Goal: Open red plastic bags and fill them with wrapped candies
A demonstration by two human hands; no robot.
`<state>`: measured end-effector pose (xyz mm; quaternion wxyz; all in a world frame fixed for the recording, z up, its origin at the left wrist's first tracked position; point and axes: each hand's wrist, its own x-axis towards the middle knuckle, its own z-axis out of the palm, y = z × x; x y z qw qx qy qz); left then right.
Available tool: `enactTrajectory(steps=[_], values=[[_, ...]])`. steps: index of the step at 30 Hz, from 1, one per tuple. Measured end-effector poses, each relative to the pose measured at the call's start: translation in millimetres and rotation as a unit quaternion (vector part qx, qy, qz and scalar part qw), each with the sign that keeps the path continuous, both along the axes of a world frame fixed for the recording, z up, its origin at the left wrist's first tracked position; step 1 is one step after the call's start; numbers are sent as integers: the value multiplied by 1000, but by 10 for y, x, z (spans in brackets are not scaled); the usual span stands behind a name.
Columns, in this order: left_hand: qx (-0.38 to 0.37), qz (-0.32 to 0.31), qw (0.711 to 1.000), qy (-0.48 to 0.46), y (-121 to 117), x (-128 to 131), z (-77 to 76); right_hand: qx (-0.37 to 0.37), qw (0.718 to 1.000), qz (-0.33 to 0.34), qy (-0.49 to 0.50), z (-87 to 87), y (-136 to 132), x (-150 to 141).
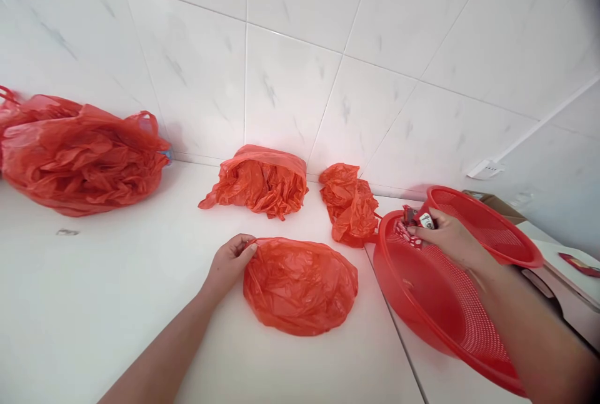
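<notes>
My left hand (pixel 233 264) pinches the upper left rim of a thin red plastic bag (pixel 300 285), which stands with its mouth spread wide on the white table. Inside the bag I see only crumpled red film. Over the far rim of a large red plastic colander (pixel 435 304), my right hand (pixel 445 236) is closed on several small red wrapped packets (pixel 412 229) with white markings. Their exact kind is too small to make out. The colander's visible floor is mostly bare, with a small speck near its left side.
A second red colander (pixel 482 229) stands behind the first. Crumpled red bags lie by the tiled wall, one in the middle (pixel 262 182) and another bag (pixel 349 204) touching the colander's side. A big stuffed red bag (pixel 84 154) sits at left. Table seam (pixel 398 335) runs beside the colander.
</notes>
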<state>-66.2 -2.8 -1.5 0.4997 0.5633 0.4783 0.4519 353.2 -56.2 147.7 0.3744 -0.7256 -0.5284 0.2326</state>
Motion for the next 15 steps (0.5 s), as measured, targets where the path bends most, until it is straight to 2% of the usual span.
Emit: enactTrajectory(steps=[2, 4, 6, 8, 11, 15], values=[[1, 0, 1000, 6, -2, 0, 8, -7, 997, 79, -16, 109, -109, -439], [-2, 0, 1000, 8, -3, -2, 10, 1, 984, 170, -48, 112, -208, -848], [-3, -2, 1000, 4, -1, -5, 0, 5, 958, 265, -107, 15, -268, -1174], [-1, -3, 1000, -1, 2, -9, -16, 9, 931, 324, -169, -151, -282, -1409], [6, 0, 1000, -2, 7, -12, -39, 9, 909, 346, -231, -455, -239, -1639], [15, -2, 1000, -13, 5, -5, -32, 26, 919, 306, -247, -793, -168, -1802]])
